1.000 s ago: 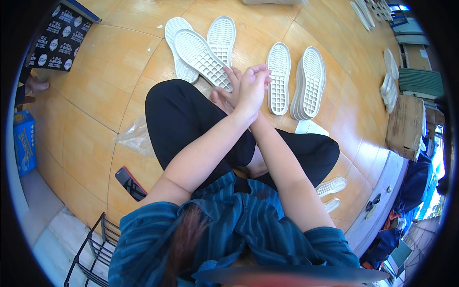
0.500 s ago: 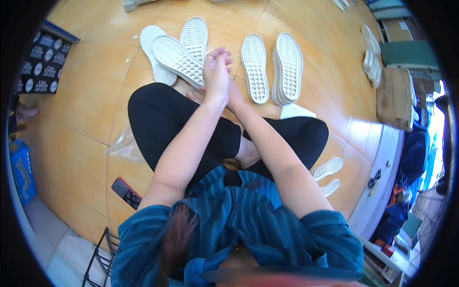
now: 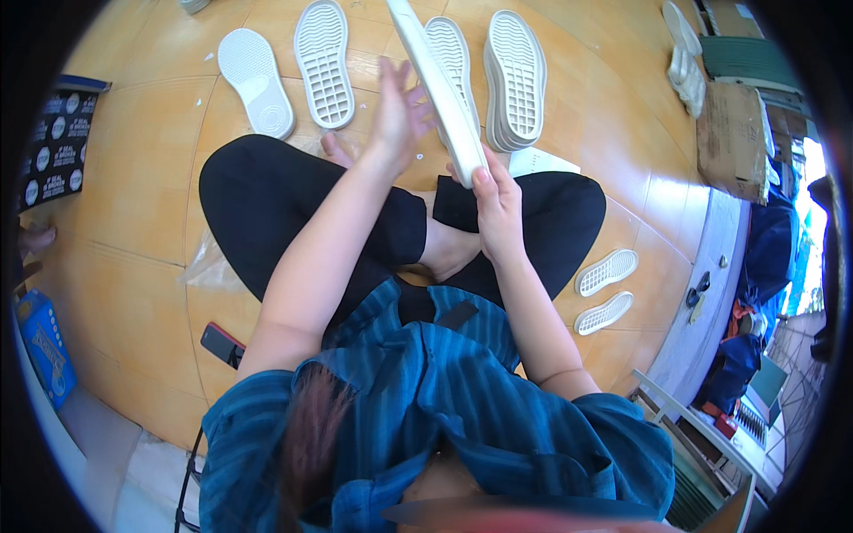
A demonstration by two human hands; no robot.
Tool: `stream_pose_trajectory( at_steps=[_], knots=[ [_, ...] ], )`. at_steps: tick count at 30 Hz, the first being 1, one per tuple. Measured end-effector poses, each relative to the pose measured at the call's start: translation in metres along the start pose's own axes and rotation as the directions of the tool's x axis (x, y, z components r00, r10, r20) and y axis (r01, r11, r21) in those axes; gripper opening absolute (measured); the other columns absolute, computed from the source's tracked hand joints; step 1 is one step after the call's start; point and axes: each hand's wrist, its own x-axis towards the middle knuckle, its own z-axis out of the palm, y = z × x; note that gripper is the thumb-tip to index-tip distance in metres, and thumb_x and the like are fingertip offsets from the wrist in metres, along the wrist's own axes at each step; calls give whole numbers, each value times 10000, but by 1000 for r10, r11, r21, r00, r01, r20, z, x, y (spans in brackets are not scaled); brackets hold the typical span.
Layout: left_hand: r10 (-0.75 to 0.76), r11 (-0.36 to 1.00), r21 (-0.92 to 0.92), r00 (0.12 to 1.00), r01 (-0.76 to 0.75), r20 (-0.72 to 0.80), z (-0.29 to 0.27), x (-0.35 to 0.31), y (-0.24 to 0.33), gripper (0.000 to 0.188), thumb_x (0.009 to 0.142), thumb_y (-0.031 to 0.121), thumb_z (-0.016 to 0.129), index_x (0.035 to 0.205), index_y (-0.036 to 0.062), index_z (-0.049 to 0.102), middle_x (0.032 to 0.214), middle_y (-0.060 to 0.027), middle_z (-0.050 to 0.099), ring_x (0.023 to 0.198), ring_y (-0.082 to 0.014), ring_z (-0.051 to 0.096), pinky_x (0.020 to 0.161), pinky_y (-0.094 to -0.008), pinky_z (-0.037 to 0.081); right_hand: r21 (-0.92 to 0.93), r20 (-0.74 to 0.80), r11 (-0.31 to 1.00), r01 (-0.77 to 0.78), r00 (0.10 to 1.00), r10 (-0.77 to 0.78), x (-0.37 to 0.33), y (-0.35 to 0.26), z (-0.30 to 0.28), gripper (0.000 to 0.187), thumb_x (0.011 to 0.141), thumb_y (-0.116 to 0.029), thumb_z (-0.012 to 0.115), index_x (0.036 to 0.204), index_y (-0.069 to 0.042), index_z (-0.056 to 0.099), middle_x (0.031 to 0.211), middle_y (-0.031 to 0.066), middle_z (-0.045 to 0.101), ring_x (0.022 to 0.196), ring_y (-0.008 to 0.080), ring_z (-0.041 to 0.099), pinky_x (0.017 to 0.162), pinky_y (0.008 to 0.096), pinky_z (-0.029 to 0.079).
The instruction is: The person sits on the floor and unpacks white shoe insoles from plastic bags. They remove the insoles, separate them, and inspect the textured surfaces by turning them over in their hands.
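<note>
A white shoe sole (image 3: 440,93) is held up on edge over my crossed legs, its side wall turned toward me. Around its near end my right hand (image 3: 498,200) is closed, thumb on the rim. Just left of the sole, my left hand (image 3: 402,114) is open with fingers spread, slightly blurred. Beyond it on the floor lie a sole with a fine-patterned face (image 3: 255,84) and a sole with a grid tread (image 3: 325,67). Partly hidden behind the held one is another grid sole (image 3: 449,58). Right of that stands a stack of soles (image 3: 515,75).
Two small soles (image 3: 606,293) lie by my right knee. A white sheet (image 3: 539,163) sits below the stack. Left of me are a phone (image 3: 222,345), clear plastic (image 3: 211,265) and a blue box (image 3: 44,346). A cardboard box (image 3: 733,142) stands at the right.
My hands were together and held no sole; now they are apart. The sole that lay across others on the left is up in my right hand. The view has shifted slightly.
</note>
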Motion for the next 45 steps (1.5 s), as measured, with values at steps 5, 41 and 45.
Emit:
stream_pose_trajectory(
  at_steps=[5, 41, 45],
  knots=[
    [-20, 998, 51, 1000, 19, 1, -3, -2, -9, 798, 957, 675, 257, 1431, 32, 248, 1199, -202, 552, 981, -221, 625, 808, -327, 578, -65, 143, 997, -40, 989, 49, -9, -8, 3, 376, 986, -223, 552, 1266, 27, 565, 1263, 127, 570, 1138, 172, 542, 936, 310, 459],
    [-81, 997, 10, 984, 81, 158, 9, -13, -3, 763, 942, 700, 295, 1134, 15, 570, 898, -67, 600, 812, -133, 596, 782, -291, 523, -34, 49, 996, 86, 995, -85, 21, -28, 20, 333, 1033, -228, 431, 1107, 38, 617, 1013, 57, 636, 903, 122, 582, 804, 268, 465],
    [4, 1000, -30, 981, 2, 193, 16, -17, -1, 586, 1002, 571, 329, 1187, 51, 524, 964, -58, 603, 924, -132, 591, 864, -306, 495, -129, 25, 982, 137, 991, -135, 21, -33, 17, 271, 1006, -169, 485, 1148, 41, 581, 1029, 71, 628, 899, 111, 582, 817, 255, 467]
  ],
)
